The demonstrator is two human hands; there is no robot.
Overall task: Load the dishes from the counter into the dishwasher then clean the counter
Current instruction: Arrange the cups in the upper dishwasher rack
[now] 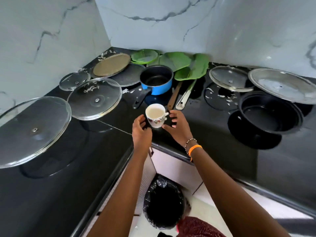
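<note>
cup [156,116] before saucepan [156,80], between lids

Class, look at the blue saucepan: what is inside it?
The blue saucepan shows only a bare dark interior. Its near wall hides part of the bottom, so nothing can be said about that strip.

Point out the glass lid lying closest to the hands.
The middle glass lid on the left counter, just left of the blue saucepan. The other lids lie farther from the hands.

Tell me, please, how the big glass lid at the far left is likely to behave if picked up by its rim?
The large glass lid looks rigid and probably heavy for its size. Smooth glass may be slippery, and likely breakable. It sits tilted near the counter edge, so it may rock when touched.
</note>
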